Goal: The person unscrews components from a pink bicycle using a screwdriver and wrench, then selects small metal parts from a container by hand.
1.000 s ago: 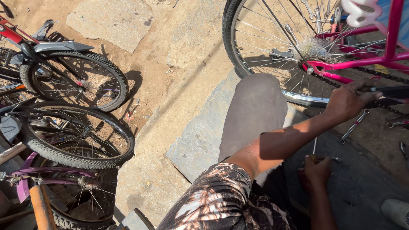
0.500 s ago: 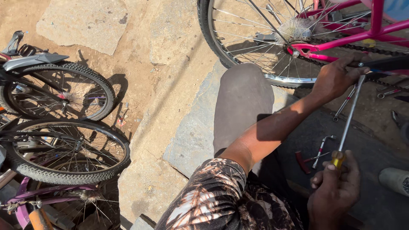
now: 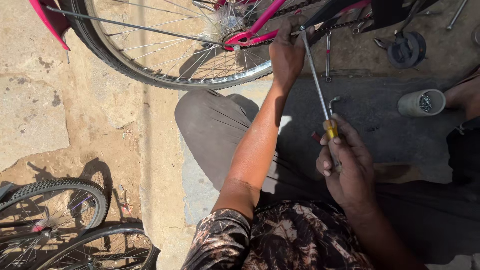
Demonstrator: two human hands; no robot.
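I see my right hand [image 3: 350,165] wrapped tight around the yellow handle of the screwdriver [image 3: 318,90], right of center; its shaft slants up-left, where my left hand [image 3: 287,50] clasps the pink bike frame [image 3: 260,25]

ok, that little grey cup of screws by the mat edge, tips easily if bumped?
The grey cup lies on its side already, mouth toward the camera, so it would probably roll rather than tip. Its wall looks like rigid plastic. The screws inside sit loose and would likely spill. The right hand is not close to it.
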